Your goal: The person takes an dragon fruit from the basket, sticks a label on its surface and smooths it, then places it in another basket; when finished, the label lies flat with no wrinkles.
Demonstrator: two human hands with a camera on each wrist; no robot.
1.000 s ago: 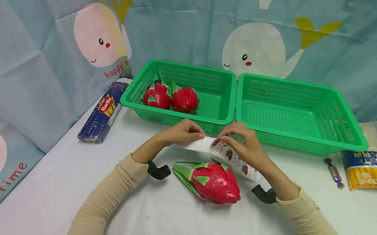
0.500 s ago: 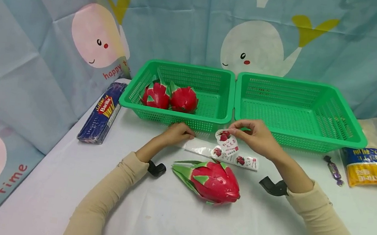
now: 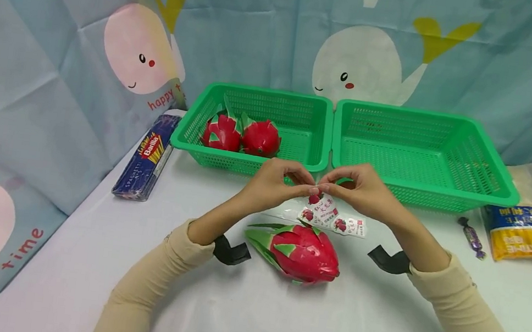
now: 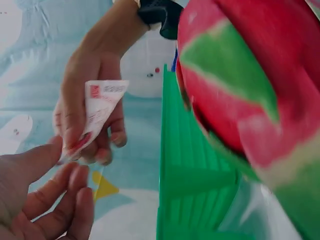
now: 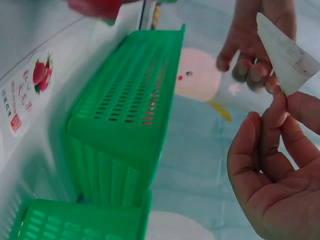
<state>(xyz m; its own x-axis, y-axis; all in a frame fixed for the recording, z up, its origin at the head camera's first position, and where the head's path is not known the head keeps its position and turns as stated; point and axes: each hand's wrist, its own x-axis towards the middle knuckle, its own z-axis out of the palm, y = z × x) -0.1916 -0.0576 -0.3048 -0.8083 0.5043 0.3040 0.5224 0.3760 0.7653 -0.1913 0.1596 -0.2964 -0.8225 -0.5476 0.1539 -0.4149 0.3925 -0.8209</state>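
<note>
In the head view my right hand (image 3: pixel 364 192) pinches the top of a white dragon fruit sticker (image 3: pixel 324 207), which hangs over a label strip (image 3: pixel 350 227) on the table. My left hand (image 3: pixel 279 185) meets it there, fingertips to fingertips. The left wrist view shows the sticker (image 4: pixel 102 100) bent, its narrow end between the left thumb and forefinger (image 4: pixel 42 192) and against the right fingers (image 4: pixel 85 110). Its pale back (image 5: pixel 287 57) faces the right wrist view, above my right hand (image 5: pixel 280 175). A red dragon fruit (image 3: pixel 307 254) lies on its side nearer me.
Two dragon fruits (image 3: pixel 261 138) sit in the left green basket (image 3: pixel 248 163); the right green basket (image 3: pixel 422 195) stands beside it. A blue spaghetti pack (image 3: pixel 144 159) lies at left. On the right are a purple-wrapped candy (image 3: pixel 472 237) and a yellow-and-blue pasta bag (image 3: pixel 531 234).
The right hand has lifted the sticker from the strip, which now lies on the table. My left hand has let go of the strip's left end and moved right to the sticker.
</note>
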